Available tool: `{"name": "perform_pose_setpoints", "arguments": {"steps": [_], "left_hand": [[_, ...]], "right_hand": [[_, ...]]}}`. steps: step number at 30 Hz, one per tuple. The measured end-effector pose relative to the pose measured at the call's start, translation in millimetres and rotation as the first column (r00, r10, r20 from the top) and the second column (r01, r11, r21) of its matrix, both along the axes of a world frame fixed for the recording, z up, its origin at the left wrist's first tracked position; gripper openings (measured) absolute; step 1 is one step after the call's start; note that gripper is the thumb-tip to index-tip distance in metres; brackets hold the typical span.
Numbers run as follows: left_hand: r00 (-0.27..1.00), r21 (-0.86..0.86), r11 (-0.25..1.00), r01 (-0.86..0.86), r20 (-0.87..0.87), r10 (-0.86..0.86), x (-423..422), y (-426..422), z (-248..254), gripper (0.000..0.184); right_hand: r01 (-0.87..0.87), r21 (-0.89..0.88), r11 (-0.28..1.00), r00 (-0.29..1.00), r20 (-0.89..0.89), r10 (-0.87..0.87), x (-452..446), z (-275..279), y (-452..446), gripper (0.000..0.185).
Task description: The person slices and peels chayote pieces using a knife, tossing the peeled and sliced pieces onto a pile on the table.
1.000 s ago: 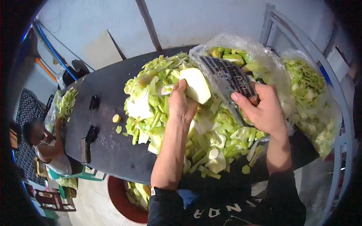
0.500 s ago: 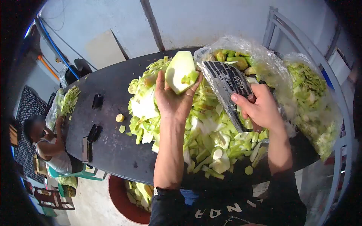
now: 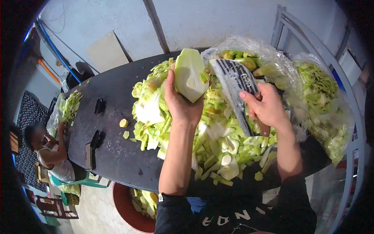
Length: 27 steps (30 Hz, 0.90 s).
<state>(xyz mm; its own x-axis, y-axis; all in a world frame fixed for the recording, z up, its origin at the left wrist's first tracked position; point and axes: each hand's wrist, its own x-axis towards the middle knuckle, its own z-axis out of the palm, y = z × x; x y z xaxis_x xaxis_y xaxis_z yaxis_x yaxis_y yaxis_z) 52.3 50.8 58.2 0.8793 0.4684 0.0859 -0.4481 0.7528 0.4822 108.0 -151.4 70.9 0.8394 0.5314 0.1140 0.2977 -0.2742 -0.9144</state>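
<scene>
My left hand (image 3: 183, 102) holds a large, pale green peeled piece of vegetable (image 3: 190, 76) upright, with a bit of green skin on its right side. My right hand (image 3: 267, 104) grips the wooden handle of a wide-bladed knife (image 3: 233, 84). The dark blade has pale residue on it and points up and left, a little apart from the vegetable piece. Under both hands lies a big heap of green peelings and slices (image 3: 210, 136) on the dark table (image 3: 117, 156).
Plastic bags of green vegetables (image 3: 237, 58) and peelings (image 3: 319, 93) stand at the right, near a metal rail (image 3: 352, 113). A round yellowish piece (image 3: 124, 123) and small black objects (image 3: 100, 106) lie left. A seated person (image 3: 54, 156) works far left. A red tub (image 3: 124, 210) stands below.
The vegetable piece has moved up and left and turned in my left hand, showing its broad face. The knife blade has swung away from it, its handle lower.
</scene>
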Motion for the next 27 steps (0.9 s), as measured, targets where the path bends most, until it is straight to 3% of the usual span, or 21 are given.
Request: {"name": "perform_pose_setpoints", "arguments": {"steps": [3,7,9,11,13,17,19,22,27], "left_hand": [[0.998,-0.007,0.999,0.04,0.056,-0.04,2.4,1.5,-2.7,0.05],[1.0,-0.091,0.995,-0.029,-0.016,0.028,4.5,2.8,-3.9,0.047],[0.999,-0.063,0.998,0.019,0.027,-0.017,3.3,3.9,-5.2,0.045],[0.996,-0.032,0.997,0.065,0.069,-0.062,2.4,3.8,-5.5,0.045],[0.999,0.01,1.0,-0.022,-0.025,0.022,2.0,3.5,-5.1,0.046],[0.998,0.006,1.0,0.027,0.049,-0.028,1.5,3.9,-5.7,0.048],[0.998,-0.044,0.999,0.022,0.065,-0.019,1.2,1.6,-3.5,0.049],[0.992,-0.124,0.991,0.044,0.123,-0.029,1.4,3.5,-6.8,0.052],[0.966,-0.056,0.99,0.126,0.234,-0.109,5.5,-1.0,-0.8,0.049]], "right_hand": [[0.014,0.056,0.998,1.0,0.005,-0.015,-2.4,2.4,-1.8,0.025],[-0.063,0.076,0.995,0.998,-0.002,0.063,-11.9,1.6,-3.2,0.026],[-0.142,0.06,0.988,0.989,-0.038,0.144,-14.5,0.2,-0.5,0.027],[-0.125,0.006,0.992,0.992,-0.024,0.125,-11.3,2.1,0.6,0.029],[-0.029,-0.013,0.999,0.999,0.026,0.029,-1.8,-1.6,-0.7,0.029],[-0.003,0.063,0.998,0.999,0.049,0.0,4.9,-0.6,-4.7,0.024],[-0.037,0.069,0.997,0.999,0.036,0.035,4.4,-0.1,-6.7,0.026],[-0.157,0.161,0.974,0.976,-0.125,0.178,1.2,-0.4,-7.1,0.032],[-0.241,0.166,0.956,0.956,-0.13,0.264,3.2,1.7,-11.3,0.032]]}}
